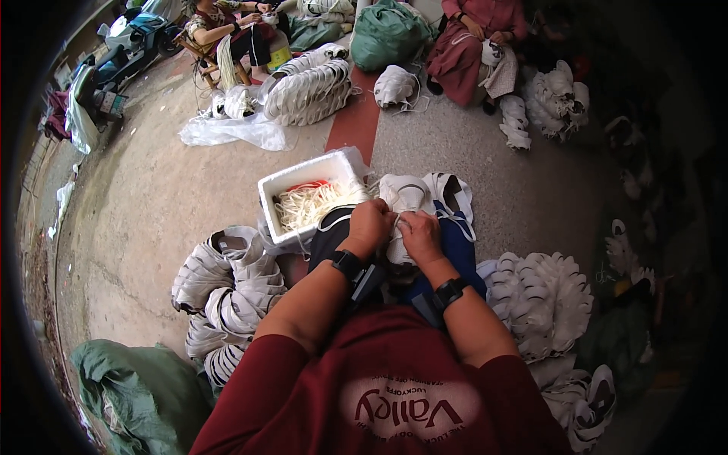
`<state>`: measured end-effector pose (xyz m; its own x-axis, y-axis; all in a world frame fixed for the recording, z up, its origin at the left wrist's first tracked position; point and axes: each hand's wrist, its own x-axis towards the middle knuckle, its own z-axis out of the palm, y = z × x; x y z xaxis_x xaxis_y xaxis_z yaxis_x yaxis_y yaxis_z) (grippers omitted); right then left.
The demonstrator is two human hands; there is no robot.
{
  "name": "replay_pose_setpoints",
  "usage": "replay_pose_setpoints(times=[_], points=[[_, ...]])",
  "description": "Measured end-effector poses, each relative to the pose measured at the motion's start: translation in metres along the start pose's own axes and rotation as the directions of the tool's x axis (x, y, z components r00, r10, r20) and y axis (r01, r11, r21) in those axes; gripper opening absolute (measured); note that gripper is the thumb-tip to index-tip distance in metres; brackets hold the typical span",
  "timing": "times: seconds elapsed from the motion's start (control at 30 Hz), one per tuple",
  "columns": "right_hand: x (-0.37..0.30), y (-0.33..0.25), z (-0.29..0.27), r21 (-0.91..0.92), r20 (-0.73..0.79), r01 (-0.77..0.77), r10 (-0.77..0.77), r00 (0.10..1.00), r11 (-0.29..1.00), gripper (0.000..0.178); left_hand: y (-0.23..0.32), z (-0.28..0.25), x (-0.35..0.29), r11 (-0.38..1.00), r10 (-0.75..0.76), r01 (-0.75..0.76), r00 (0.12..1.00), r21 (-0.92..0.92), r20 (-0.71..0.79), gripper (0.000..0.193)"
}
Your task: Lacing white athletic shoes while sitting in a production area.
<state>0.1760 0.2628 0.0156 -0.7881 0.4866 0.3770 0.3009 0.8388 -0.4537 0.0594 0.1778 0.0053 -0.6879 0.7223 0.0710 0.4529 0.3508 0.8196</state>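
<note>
A white shoe upper (403, 192) lies over my lap, with a second white upper (453, 194) beside it on the right. My left hand (370, 225) is closed in a pinch at the upper's left edge. From it a white shoelace (334, 221) loops out over my dark trouser leg. Close by, my right hand (421, 233) bends over the upper's middle, thumb and fingertips pressed together on the lace. The fingertips partly cover what they grip. Just ahead to the left stands a white foam box (265, 189) holding a heap of pale laces (311, 206).
Nested shoe uppers (227, 288) pile up at my left, and another stack (538, 296) at my right. A green sack (136, 394) sits at lower left. Ahead are more uppers (311, 95), a plastic sheet (235, 133), two seated people and parked scooters (129, 49).
</note>
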Motion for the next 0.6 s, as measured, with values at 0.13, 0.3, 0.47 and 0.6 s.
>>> replay_pose_setpoints(times=[0.13, 0.3, 0.47, 0.6], points=[[-0.001, 0.007, 0.005, 0.072, -0.049, 0.001, 0.002, 0.999, 0.997, 0.008, 0.009, 0.0, -0.012, 0.927, 0.211, -0.229, 0.973, 0.298, 0.09, 0.024], [0.001, 0.005, 0.008, -0.027, -0.03, 0.019, -0.02, 0.999, 0.999, 0.006, 0.005, -0.003, -0.012, 0.856, 0.348, -0.404, 0.912, 0.323, 0.219, 0.018], [0.0, 0.002, 0.007, -0.076, -0.015, 0.039, -0.04, 0.999, 0.996, 0.009, 0.018, -0.013, -0.004, 0.871, 0.152, -0.312, 0.905, 0.378, 0.397, 0.015], [0.002, -0.004, 0.002, -0.142, 0.034, 0.052, -0.047, 0.998, 0.989, 0.011, 0.003, -0.006, -0.009, 0.942, 0.108, -0.163, 0.975, 0.295, 0.194, 0.016]])
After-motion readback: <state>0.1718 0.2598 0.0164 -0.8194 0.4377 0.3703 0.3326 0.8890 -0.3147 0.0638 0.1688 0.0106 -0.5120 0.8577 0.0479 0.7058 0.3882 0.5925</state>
